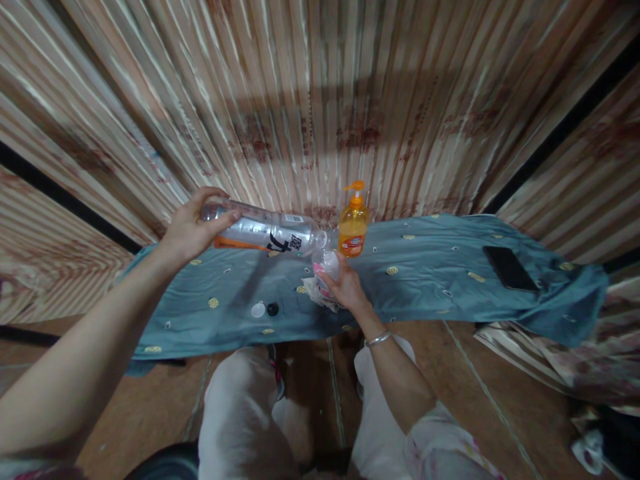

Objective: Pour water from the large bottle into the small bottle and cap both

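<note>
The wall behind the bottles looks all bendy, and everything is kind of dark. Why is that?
In the head view, the wide lens bows the striped wall toward the edges; dim light leaves the picture soft and grainy, with a broad shadow band across the wall; the clear bottle in the left hand shows pale glare, and the small container in the right hand is blurry.

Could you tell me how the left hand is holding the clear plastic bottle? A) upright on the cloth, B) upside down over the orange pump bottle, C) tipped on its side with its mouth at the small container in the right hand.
C: the left hand holds the clear plastic bottle nearly level, its mouth meeting the small container gripped by the right hand.
</note>
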A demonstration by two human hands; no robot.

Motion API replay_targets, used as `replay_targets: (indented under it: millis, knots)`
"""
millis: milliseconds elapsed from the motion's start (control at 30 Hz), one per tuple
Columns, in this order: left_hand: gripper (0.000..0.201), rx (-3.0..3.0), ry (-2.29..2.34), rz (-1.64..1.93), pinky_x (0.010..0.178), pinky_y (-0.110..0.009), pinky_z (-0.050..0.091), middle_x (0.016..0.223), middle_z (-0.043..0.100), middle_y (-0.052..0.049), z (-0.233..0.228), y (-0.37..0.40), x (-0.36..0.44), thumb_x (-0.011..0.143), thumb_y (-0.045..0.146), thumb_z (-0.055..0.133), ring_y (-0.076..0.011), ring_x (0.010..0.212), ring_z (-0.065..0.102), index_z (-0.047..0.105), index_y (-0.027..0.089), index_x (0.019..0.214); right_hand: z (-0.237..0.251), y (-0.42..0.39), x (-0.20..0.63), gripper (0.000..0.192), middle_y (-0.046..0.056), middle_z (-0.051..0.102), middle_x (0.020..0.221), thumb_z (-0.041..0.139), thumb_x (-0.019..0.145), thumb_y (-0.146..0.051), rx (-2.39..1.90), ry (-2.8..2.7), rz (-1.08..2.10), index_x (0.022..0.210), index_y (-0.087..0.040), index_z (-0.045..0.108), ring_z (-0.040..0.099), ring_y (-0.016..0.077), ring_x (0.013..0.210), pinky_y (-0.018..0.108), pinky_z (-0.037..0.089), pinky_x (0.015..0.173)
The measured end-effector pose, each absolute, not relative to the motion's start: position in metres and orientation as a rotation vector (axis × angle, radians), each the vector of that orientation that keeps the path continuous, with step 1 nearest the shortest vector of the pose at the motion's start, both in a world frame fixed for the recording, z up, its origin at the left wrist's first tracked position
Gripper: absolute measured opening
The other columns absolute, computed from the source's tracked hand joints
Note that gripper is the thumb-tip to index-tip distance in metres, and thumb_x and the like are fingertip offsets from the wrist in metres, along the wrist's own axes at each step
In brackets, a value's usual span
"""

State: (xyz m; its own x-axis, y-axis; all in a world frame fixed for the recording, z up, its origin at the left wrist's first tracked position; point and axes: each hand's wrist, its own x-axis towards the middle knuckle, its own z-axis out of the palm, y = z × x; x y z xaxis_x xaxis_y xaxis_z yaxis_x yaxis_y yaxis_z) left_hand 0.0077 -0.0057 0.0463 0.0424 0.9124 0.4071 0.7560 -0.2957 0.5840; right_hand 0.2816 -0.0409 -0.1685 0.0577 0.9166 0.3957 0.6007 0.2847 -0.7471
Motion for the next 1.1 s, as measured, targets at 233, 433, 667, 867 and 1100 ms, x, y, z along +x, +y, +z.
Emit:
replay_targets:
  millis: [233, 433, 667, 867, 1100]
  knots:
    - [0.065, 2.103, 1.741, 1.09, 0.083, -0.036, 0.045, 0.103, 0.069, -0.008, 0.0454, -0.0043, 0.0055, 0.06, 0.063, 0.064, -0.0215, 0.088, 0.059, 0.06, 0.02, 0.109, -0.1684, -0.041, 0.2817, 0.065, 0.019, 0.067, 0.123, 0.062, 0.086, -0.047, -1.405, -1.635, 0.433, 0.138, -0.015, 0.042, 0.067, 0.0318, 0.109, 0.046, 0.054, 0.092]
    - [0.065, 2.13, 1.713, 1.111, 0.084, -0.036, 0.047, 0.098, 0.069, -0.006, 0.0448, -0.0023, 0.0057, 0.061, 0.067, 0.065, -0.021, 0.087, 0.06, 0.061, 0.02, 0.106, -0.1701, -0.0397, 0.2819, 0.066, 0.018, 0.066, 0.124, 0.062, 0.086, -0.048, -1.402, -1.636, 0.428, 0.139, -0.016, 0.042, 0.067, 0.0317, 0.11, 0.046, 0.054, 0.093]
    - [0.067, 2.103, 1.693, 1.153, 0.085, -0.038, 0.048, 0.094, 0.068, -0.004, 0.0473, -0.0068, 0.0103, 0.057, 0.068, 0.067, -0.0183, 0.082, 0.058, 0.062, 0.02, 0.102, -0.172, -0.0388, 0.2827, 0.066, 0.02, 0.065, 0.126, 0.063, 0.085, -0.046, -1.409, -1.648, 0.418, 0.139, -0.014, 0.042, 0.066, 0.0323, 0.111, 0.047, 0.053, 0.094]
    - [0.064, 2.167, 1.706, 1.131, 0.081, -0.033, 0.048, 0.095, 0.069, -0.004, 0.0482, -0.0076, 0.0097, 0.061, 0.068, 0.064, -0.0167, 0.081, 0.057, 0.062, 0.019, 0.103, -0.1721, -0.0383, 0.2824, 0.069, 0.021, 0.063, 0.129, 0.061, 0.087, -0.047, -1.42, -1.675, 0.383, 0.143, -0.014, 0.038, 0.066, 0.0332, 0.111, 0.048, 0.054, 0.092]
    - [0.064, 2.165, 1.678, 1.141, 0.081, -0.034, 0.048, 0.092, 0.068, -0.004, 0.0485, -0.0073, 0.0096, 0.06, 0.068, 0.067, -0.0178, 0.081, 0.058, 0.062, 0.02, 0.102, -0.1734, -0.0382, 0.2829, 0.068, 0.019, 0.065, 0.127, 0.063, 0.086, -0.047, -1.407, -1.646, 0.393, 0.142, -0.017, 0.04, 0.067, 0.032, 0.11, 0.047, 0.055, 0.092]
